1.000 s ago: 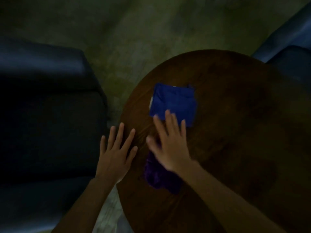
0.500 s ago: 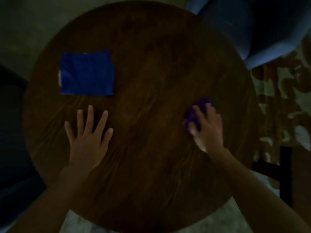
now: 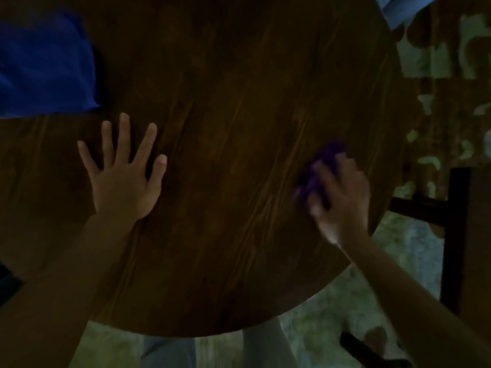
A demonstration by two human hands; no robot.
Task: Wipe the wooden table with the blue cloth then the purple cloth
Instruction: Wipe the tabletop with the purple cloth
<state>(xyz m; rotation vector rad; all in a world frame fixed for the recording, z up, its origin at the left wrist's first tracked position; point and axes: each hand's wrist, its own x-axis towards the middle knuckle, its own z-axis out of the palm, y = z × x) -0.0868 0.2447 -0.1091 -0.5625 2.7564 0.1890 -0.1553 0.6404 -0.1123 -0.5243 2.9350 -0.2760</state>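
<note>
The round wooden table fills most of the dim head view. A folded blue cloth lies flat at its far left, partly cut off by the frame edge. My left hand rests flat on the wood just below that cloth, fingers spread, holding nothing. My right hand, blurred, presses a bunched purple cloth onto the table near its right edge; only the cloth's upper left part shows past the fingers.
A dark wooden chair frame stands right of the table. A patterned floor shows at the right and below. A blue seat corner sits at the top right. A dark bar lies near the bottom right.
My right hand swept the purple cloth from the left of the table, beside the blue cloth, across to the right edge. The view closed in on the table. My left hand stayed flat.
</note>
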